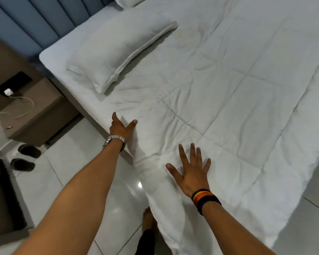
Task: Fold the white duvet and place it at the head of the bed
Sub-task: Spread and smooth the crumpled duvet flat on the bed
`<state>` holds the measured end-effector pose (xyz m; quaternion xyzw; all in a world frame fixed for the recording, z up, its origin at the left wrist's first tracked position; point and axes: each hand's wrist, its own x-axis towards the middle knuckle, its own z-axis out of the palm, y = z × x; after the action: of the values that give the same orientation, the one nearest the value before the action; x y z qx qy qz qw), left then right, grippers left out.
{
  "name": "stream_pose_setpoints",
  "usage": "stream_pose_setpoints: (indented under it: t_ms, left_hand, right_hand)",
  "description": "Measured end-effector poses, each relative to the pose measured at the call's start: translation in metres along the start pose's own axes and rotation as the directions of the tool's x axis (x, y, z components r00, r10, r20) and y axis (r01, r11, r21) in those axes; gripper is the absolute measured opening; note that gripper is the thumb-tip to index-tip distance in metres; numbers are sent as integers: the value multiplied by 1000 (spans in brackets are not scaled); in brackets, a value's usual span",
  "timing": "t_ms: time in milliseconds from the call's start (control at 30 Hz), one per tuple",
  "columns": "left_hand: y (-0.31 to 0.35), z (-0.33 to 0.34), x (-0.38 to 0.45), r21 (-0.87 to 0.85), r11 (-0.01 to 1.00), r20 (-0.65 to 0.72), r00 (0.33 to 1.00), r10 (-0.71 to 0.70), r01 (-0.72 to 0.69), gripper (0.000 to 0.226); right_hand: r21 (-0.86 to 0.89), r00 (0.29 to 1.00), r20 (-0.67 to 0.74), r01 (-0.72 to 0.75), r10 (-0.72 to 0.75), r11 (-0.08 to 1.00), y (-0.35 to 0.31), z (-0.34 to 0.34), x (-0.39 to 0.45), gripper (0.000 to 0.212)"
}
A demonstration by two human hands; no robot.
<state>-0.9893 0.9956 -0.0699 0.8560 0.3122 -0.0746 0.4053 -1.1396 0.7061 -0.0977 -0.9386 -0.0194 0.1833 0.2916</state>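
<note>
**Duvet spread flat, soft and bulky: take it by the edge**

The white duvet lies spread over the bed, below the pillow, its near edge hanging toward the floor. Quilted, wrinkled, limp: likely light, but floppy and awkward in bulk. Your left hand sits at the duvet's edge nearest the pillow, fingers spread, gripping nothing. Your right hand presses flat, fingers splayed. Take hold at corners or the stitched border; mid-panel grabs will bunch.
</note>
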Motion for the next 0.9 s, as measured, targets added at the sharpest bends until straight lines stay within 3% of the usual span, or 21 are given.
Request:
stream_pose_setpoints:
  t_ms: [133, 300, 367, 467, 533, 633, 733, 900]
  left_hand:
    - [-5, -17, 54, -91, 995, 252, 966, 64, -42, 132]
    - [11, -43, 39, -47, 933, 408, 845, 345, -358, 85]
    - [26, -72, 24, 8, 923, 470, 816, 336, -385, 84]
    - [33, -124, 32, 205, 896, 626, 756, 189, -394, 109]
    - [20, -135, 48, 223, 903, 670, 731, 131, -367, 117]
    - [-27, -110, 62, 49, 959, 635, 750, 185, -278, 110]
    - [-79, -79, 54, -111, 981, 531, 825, 192, -157, 94]
    - [-124, -70, 29, -130, 990, 455, 883, 113, -60, 115]
  right_hand:
    - [31, 993, -60, -98, 100, 995, -57, 34, 52, 87]
    - [31, 965, -81, -248, 250, 968, -91, 61, 70, 88]
    - [89, 966, -112, -223, 232, 971, -98, 58, 64, 83]
    - [148, 957, -186, -196, 222, 969, -103, 56, 56, 76]
    - [116, 957, -161, -226, 243, 967, -98, 65, 54, 77]
    - [-32, 956, -53, -291, 289, 956, -91, 84, 55, 85]
    - [-68, 950, -61, -311, 307, 948, -93, 94, 52, 83]
    - [-115, 919, -163, -379, 359, 918, -77, 105, 0, 89]
